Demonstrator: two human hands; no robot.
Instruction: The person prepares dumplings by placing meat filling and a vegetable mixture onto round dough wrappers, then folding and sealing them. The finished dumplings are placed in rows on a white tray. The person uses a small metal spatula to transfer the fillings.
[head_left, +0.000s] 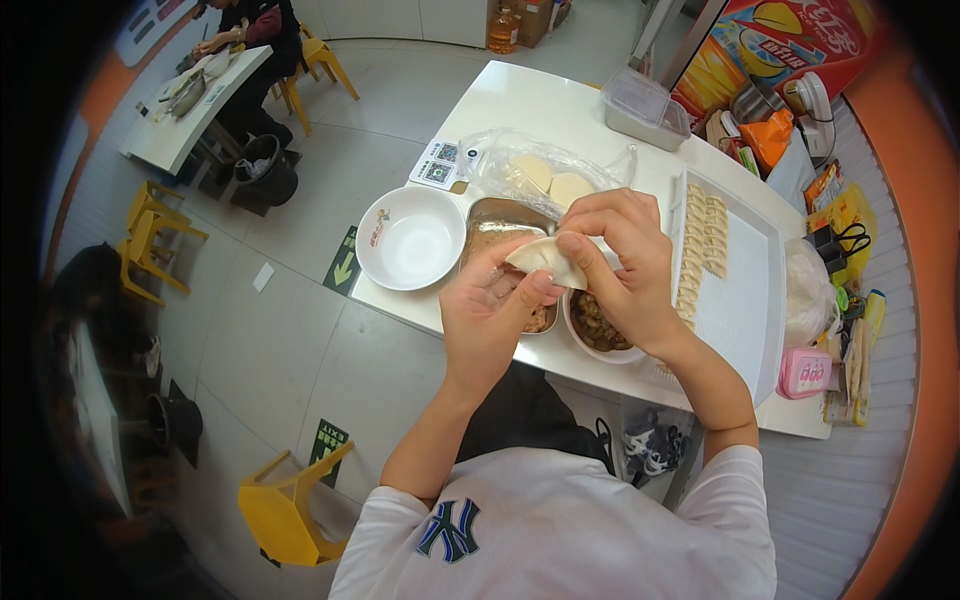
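A half-moon dumpling (541, 259) of pale dough is held between both hands above the table. My left hand (487, 300) supports it from below, thumb against its lower edge. Thumb and fingers of my right hand (626, 259) pinch the dumpling's right end. Beneath the hands stands a steel tray (480, 206) of minced filling, partly covered by my left hand. Close to my right wrist is a white bowl (634, 355) of dark chopped filling. Behind the hands, round dough wrappers (530, 174) lie in a clear plastic bag (487, 146).
A white bowl (411, 238) stands left of the steel tray. At right, a white tray (742, 322) carries rows of shaped dumplings (694, 247). A plastic container (645, 112) sits at the back. Scissors (853, 238) and a pink box (806, 373) line the right edge. Another person (262, 52) works at a far table.
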